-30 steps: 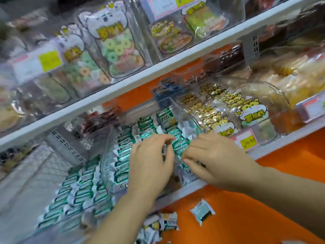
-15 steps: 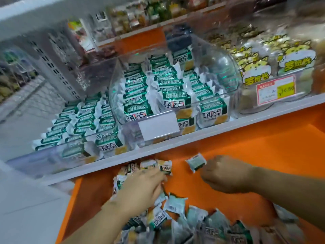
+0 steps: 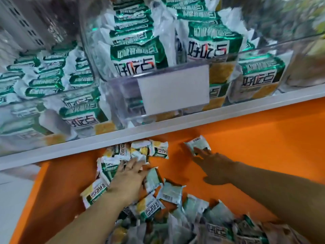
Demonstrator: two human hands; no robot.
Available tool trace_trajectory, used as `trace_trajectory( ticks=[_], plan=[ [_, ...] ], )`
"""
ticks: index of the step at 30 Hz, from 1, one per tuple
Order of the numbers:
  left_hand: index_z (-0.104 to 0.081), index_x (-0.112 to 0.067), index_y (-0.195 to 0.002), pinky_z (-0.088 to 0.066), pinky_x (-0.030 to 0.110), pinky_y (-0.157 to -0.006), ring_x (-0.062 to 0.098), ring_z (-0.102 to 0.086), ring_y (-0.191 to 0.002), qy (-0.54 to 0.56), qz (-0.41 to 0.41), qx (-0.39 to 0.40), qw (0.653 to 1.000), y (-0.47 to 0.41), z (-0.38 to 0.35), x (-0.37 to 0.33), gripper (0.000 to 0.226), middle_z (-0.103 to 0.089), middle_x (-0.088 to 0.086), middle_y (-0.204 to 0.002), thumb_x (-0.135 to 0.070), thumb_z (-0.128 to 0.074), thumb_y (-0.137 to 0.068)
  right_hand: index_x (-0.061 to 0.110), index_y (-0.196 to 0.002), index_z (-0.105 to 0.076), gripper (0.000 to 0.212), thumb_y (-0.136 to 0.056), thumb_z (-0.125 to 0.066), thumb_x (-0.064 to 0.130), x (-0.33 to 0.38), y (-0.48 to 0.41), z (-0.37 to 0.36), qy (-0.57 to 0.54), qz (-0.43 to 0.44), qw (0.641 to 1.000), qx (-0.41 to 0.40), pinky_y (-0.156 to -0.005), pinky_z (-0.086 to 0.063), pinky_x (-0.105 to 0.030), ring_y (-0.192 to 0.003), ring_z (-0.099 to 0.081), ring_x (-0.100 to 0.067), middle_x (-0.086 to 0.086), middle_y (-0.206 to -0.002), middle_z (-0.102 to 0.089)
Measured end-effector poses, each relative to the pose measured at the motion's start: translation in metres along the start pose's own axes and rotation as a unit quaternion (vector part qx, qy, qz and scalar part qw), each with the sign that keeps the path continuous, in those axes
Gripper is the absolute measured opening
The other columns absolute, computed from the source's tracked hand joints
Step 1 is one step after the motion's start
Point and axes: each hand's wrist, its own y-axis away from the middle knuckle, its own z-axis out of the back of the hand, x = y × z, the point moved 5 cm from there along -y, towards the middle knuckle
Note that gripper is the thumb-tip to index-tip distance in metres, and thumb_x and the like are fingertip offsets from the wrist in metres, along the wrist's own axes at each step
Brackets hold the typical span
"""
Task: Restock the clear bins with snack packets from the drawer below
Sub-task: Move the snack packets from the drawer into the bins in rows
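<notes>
Green-and-white snack packets [image 3: 151,208] lie loose in the orange drawer [image 3: 255,155] under the shelf. My left hand [image 3: 126,178] lies flat and open on the heap near the drawer's back left, fingers spread over several packets. My right hand [image 3: 214,166] reaches to the back, its fingertips touching a single packet [image 3: 197,146] that lies apart on the orange floor; the fingers are extended, not closed round it. Above, the clear bin [image 3: 175,113] with a blank white label holds upright rows of the same packets, and a second clear bin [image 3: 44,106] stands to its left.
The white shelf edge [image 3: 158,129] runs across just above the drawer's back. A further clear bin [image 3: 307,67] with other goods is at the right. A grey perforated shelf upright [image 3: 22,23] stands at top left. A pale floor shows at the lower left.
Both hands came down from the bin into the drawer. The left hand spread over the packet heap; the right hand opened and reached to the lone packet at the back. The view moved closer.
</notes>
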Motion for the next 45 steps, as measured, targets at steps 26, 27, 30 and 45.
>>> trace_trajectory(
  ticks=[26, 27, 30, 45],
  plan=[
    [-0.024, -0.017, -0.145, -0.027, 0.043, -0.108, 0.030, -0.039, -0.132, 0.030, 0.092, 0.112, 0.989, -0.001, -0.027, -0.007, 0.068, -0.044, 0.007, -0.142, -0.039, -0.059, -0.091, 0.020, -0.144, -0.030, 0.065, -0.089, -0.059, 0.038, 0.025, 0.003, 0.008, 0.020, -0.030, 0.998, 0.047, -0.081, -0.049, -0.035, -0.109, -0.054, -0.028, -0.008, -0.126, -0.053],
    [-0.028, -0.017, -0.143, -0.028, 0.042, -0.107, 0.028, -0.041, -0.131, 0.028, 0.093, 0.106, 0.990, -0.001, -0.027, -0.006, 0.065, -0.045, 0.006, -0.141, -0.040, -0.058, -0.091, 0.021, -0.142, -0.032, 0.063, -0.089, -0.058, 0.042, 0.025, 0.004, 0.012, -0.016, -0.032, 0.999, 0.040, -0.076, -0.051, -0.034, -0.103, -0.057, -0.027, -0.007, -0.121, -0.056],
    [-0.032, -0.023, -0.140, -0.030, 0.039, -0.104, 0.023, -0.047, -0.125, 0.056, 0.089, 0.071, 0.992, 0.000, -0.022, -0.005, 0.061, -0.049, 0.001, -0.135, -0.038, -0.062, -0.088, 0.018, -0.133, -0.042, 0.050, -0.092, -0.054, 0.042, 0.026, 0.009, 0.012, -0.160, -0.068, 0.983, 0.060, -0.057, -0.041, -0.026, -0.081, -0.055, -0.020, -0.001, -0.097, -0.055],
    [-0.043, -0.029, -0.115, -0.053, 0.033, -0.089, 0.027, -0.063, -0.104, 0.685, 0.142, 0.151, 0.699, 0.009, -0.005, -0.001, 0.026, -0.054, 0.006, -0.123, -0.036, -0.056, -0.093, 0.007, -0.095, -0.049, 0.024, -0.100, -0.038, 0.028, 0.054, 0.020, 0.024, -0.685, -0.096, 0.710, 0.133, -0.067, -0.041, -0.031, -0.074, -0.051, -0.027, -0.017, -0.090, -0.056]
  ],
)
